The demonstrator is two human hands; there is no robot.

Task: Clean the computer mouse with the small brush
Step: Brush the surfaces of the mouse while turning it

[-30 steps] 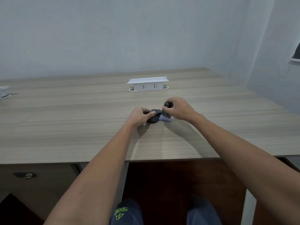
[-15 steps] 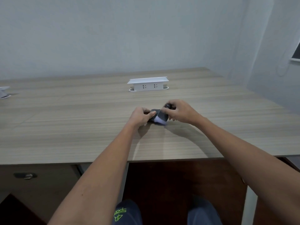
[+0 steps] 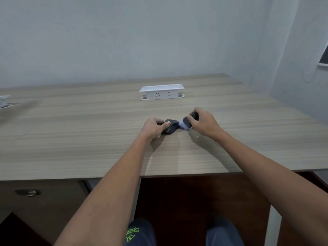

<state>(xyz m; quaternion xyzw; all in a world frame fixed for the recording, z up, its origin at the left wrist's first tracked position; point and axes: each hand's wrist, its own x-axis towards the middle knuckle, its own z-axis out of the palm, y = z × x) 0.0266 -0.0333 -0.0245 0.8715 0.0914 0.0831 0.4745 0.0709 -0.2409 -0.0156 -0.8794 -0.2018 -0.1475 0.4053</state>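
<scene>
A dark computer mouse (image 3: 172,128) lies on the wooden desk (image 3: 88,135) near its middle. My left hand (image 3: 154,127) grips the mouse from its left side, thumb and fingers over its top. My right hand (image 3: 205,123) holds a small brush (image 3: 185,123) with a dark handle and pale bristles. The bristles touch the right end of the mouse. Part of the brush handle is hidden inside my fist.
A white pop-up socket box (image 3: 161,92) stands on the desk behind the mouse. Another white socket unit (image 3: 4,102) sits at the far left edge. A drawer with a lock (image 3: 29,192) is under the desk at left. My knees show below.
My right hand has moved the brush from the top of the mouse out to its right end. The left hand stays on the mouse.
</scene>
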